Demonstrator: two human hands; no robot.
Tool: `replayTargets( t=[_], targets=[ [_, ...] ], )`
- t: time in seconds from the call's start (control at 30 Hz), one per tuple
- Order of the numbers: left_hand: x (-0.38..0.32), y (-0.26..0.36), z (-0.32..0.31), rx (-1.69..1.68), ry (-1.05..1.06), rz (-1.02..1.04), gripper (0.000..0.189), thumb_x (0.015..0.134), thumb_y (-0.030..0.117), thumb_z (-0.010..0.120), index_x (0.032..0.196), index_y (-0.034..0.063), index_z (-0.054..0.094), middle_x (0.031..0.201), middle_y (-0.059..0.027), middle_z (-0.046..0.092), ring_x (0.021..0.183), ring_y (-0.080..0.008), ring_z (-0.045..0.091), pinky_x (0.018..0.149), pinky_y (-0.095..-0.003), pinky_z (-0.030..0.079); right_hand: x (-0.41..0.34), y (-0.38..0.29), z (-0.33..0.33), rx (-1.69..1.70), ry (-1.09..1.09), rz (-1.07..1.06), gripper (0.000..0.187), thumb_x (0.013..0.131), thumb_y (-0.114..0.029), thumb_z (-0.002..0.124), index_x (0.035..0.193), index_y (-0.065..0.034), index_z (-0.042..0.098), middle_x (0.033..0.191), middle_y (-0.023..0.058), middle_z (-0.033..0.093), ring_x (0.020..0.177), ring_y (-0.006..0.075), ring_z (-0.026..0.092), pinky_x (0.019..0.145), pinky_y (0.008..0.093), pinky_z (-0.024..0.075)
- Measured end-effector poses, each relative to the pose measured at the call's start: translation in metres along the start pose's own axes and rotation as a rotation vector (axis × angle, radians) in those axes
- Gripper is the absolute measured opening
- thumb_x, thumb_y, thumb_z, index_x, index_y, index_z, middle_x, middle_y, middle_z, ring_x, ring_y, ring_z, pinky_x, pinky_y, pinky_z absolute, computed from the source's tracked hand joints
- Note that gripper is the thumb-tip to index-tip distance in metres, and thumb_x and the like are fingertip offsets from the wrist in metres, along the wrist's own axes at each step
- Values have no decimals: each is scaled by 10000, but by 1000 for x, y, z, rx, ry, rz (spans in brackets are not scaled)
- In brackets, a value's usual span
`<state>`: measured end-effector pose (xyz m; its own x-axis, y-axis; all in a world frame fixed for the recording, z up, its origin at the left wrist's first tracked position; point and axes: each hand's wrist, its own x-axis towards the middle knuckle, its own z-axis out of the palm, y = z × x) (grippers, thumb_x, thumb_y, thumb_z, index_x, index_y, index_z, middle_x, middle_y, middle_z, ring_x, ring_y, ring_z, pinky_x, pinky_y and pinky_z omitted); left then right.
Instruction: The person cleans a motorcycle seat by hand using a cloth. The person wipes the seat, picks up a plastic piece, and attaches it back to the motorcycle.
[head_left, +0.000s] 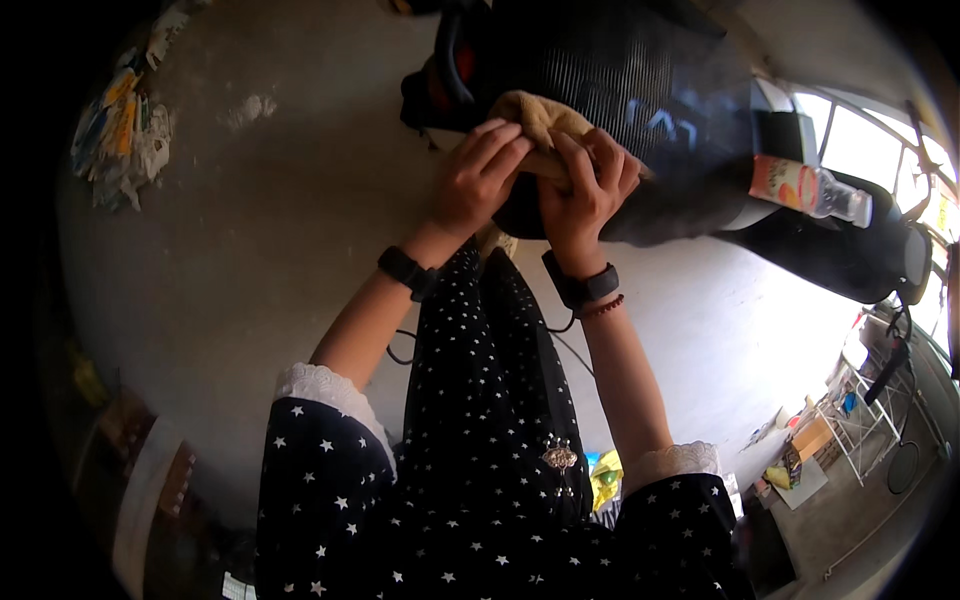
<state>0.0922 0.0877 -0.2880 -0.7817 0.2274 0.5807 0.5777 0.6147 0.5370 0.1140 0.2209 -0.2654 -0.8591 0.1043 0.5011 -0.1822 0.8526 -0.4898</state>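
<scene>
A bunched tan cloth (536, 112) is pinched between my two hands in front of me. My left hand (484, 176) grips its left side with bent fingers. The fingers of my right hand (589, 184) are curled around the cloth's right part, and some of its fold is hidden under them. Just beyond lies a large black ribbed surface (622, 82), perhaps a vehicle seat, bearing a pale blue mark. The cloth is against or very close to its near edge; contact cannot be made out.
To the right, a clear plastic bottle (806, 191) with a pink-orange label is by the black surface. Plastic bags (124, 142) hang in a bundle at the far left. A white metal rack (862, 420) and a cardboard box (812, 439) stand at lower right, below bright windows (862, 135).
</scene>
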Motion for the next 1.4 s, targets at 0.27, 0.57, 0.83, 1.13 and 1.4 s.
replayTargets(
  t=[0.27,0.57,0.83,1.13,1.4],
  targets=[
    [-24,13,9,61,-13,-23,240,745,-8,632,973,68,626,1030,-47,611,972,-238,607,804,-342,532,-27,7,7,23,43,27,288,645,-64,688,929,-113,682,974,73,586,912,265,540,822,357,405],
    [-36,38,7,-13,-5,-179,269,684,-60,665,920,69,655,932,-56,647,842,-258,629,729,-337,534,-56,4,8,44,156,131,311,615,-48,719,909,-144,686,957,50,576,873,257,533,802,376,423],
    [-71,34,13,-157,-3,-368,267,662,-61,686,894,60,631,883,-64,645,794,-266,628,667,-333,520,-74,6,5,38,79,89,292,600,-22,687,864,-147,686,917,39,576,833,248,534,777,369,429],
    [-98,39,-37,-348,-295,-422,322,672,-82,660,962,57,646,986,-90,633,890,-285,628,758,-360,520,-94,-9,-21,157,-208,183,380,561,25,609,903,-117,694,933,58,585,866,255,530,757,348,422],
    [12,18,2,-209,-129,-5,420,690,-41,671,1086,88,615,1054,-63,578,957,-271,579,821,-352,499,-16,-1,-16,47,230,251,394,605,21,615,977,-95,682,1029,101,576,937,293,523,833,373,437]
  ],
)
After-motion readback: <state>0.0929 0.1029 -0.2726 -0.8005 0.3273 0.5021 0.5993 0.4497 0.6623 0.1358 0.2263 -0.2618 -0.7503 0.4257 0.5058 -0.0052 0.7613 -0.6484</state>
